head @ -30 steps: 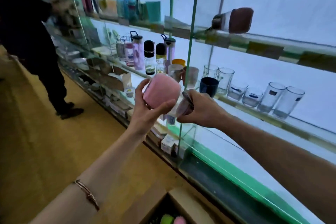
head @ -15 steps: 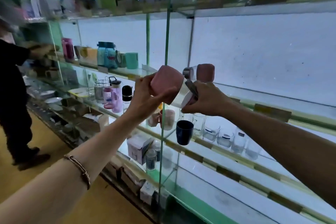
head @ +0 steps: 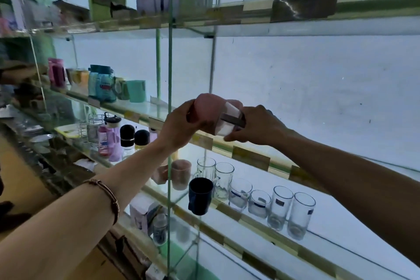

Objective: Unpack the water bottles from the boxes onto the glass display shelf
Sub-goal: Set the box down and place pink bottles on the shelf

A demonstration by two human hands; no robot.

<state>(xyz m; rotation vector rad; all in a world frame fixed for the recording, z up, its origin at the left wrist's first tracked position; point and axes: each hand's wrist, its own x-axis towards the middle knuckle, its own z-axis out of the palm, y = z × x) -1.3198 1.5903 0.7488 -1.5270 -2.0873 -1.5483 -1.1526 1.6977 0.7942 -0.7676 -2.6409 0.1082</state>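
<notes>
I hold a pink water bottle [head: 210, 111] on its side at the front edge of the middle glass shelf [head: 250, 154]. My left hand [head: 181, 125] grips its pink end from below and behind. My right hand [head: 254, 127] grips the white and clear end, where a dark strap [head: 231, 119] crosses it. A second pink bottle lying on the shelf behind is almost wholly hidden by this one. The box is out of view.
The shelf below carries several clear glasses [head: 279, 209], a dark cup [head: 200, 195] and pink mugs [head: 180, 174]. Further left stand bottles with black lids [head: 127, 141] and blue and teal containers [head: 104, 86]. Jars and cartons sit on the top shelf [head: 304, 7]. A vertical glass divider [head: 169, 120] runs just left of my hands.
My view has tilted upward, so the floor and box are out of frame. Both hands have carried the pink bottle up to the middle shelf, in front of the bottle lying there.
</notes>
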